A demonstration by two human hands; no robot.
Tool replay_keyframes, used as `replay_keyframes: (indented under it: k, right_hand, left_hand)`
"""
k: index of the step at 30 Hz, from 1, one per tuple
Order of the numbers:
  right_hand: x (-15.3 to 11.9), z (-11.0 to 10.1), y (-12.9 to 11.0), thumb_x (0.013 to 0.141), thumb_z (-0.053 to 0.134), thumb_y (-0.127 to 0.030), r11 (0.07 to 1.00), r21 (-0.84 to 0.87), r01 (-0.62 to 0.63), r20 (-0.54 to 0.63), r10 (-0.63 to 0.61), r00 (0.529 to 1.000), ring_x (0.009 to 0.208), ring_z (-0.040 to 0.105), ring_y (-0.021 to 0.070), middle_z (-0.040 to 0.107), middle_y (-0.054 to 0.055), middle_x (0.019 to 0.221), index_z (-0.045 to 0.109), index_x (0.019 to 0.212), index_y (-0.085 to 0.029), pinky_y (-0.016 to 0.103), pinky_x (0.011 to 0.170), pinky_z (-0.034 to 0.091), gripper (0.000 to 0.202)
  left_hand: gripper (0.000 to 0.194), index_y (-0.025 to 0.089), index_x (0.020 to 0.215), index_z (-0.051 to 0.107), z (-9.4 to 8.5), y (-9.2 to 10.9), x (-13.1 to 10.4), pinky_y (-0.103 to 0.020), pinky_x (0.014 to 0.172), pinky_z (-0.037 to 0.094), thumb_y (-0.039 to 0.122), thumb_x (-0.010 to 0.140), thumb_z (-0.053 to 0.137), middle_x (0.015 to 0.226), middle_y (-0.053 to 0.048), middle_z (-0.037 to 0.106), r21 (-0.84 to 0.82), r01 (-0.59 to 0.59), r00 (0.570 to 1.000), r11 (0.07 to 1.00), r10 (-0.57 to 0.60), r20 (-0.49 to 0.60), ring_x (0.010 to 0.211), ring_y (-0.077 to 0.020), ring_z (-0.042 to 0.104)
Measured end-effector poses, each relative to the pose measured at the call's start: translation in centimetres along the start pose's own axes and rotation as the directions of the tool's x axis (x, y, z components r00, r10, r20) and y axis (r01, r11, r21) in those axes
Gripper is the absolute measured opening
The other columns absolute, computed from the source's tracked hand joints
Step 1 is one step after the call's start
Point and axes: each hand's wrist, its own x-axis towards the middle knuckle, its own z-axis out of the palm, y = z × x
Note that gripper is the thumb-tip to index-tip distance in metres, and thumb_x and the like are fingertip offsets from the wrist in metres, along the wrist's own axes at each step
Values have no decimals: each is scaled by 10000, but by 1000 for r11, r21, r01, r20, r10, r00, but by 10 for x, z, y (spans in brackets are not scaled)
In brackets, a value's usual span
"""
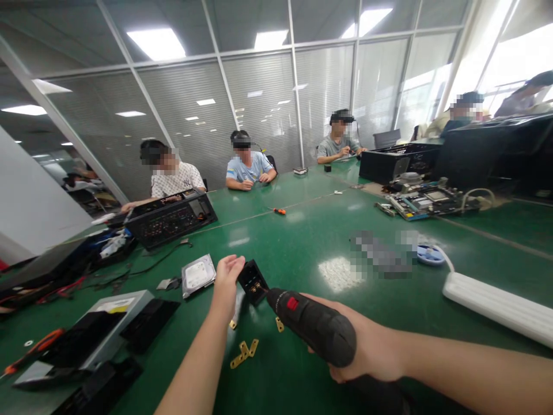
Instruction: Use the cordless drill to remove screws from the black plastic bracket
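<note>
My left hand [227, 282] is closed on a small black box [252, 281], tilted so that its inside faces me. Small brass-coloured parts show inside the box. A black cordless drill [309, 323] with a red switch is gripped in my right hand [367, 340], its front end pointing into or close against the box; whether the bit touches a part I cannot tell. Below the box several brass plates with holes [244, 353] lie on the green table [298, 380]. One more brass plate [279, 325] lies just under the drill.
A hard drive [198, 275] lies left of my left hand. Farther left are an optical drive [99, 328], an orange screwdriver [37, 350] and an open computer case [173, 216]. A white power strip [496, 305] and a circuit board [432, 199] lie right. Several people sit beyond.
</note>
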Motion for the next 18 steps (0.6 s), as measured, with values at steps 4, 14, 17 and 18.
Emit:
replay_keyframes:
  k: [4,14,17,18]
  right_hand:
    - [-1,5,-7,570,814,-134,999,-35,-35,-34,34,999,796,573,173,683,29,1012,522,1584,-217,273,673,480,1059]
    - [-7,0,-9,707,824,-238,957,-142,-253,54,262,963,653,489,118,547,-55,717,686,1043,-198,242,589,381,366]
    - [-7,6,0,693,818,-270,964,-80,-253,11,254,967,629,534,120,571,-41,766,642,1042,-203,243,556,389,397]
    - [-8,7,2,700,806,-282,968,-69,-242,-12,242,970,623,559,124,583,-31,794,628,1039,-202,245,548,404,391]
  left_hand:
    - [765,227,1165,633,3,-33,-4,-430,912,587,543,573,1000,1122,-93,767,-62,88,991,994,-81,106,1007,-290,748]
    - [822,244,1295,564,2,-43,-5,-492,933,617,499,643,993,1088,-128,813,-74,132,978,988,-118,171,1058,-350,797]
    - [734,236,1180,613,4,-47,-3,-465,886,628,523,621,993,1015,-99,801,-64,122,982,991,-111,156,977,-328,797]
    - [719,233,1142,626,5,-47,-2,-454,867,630,527,601,998,986,-88,793,-61,123,982,991,-113,149,947,-320,794]
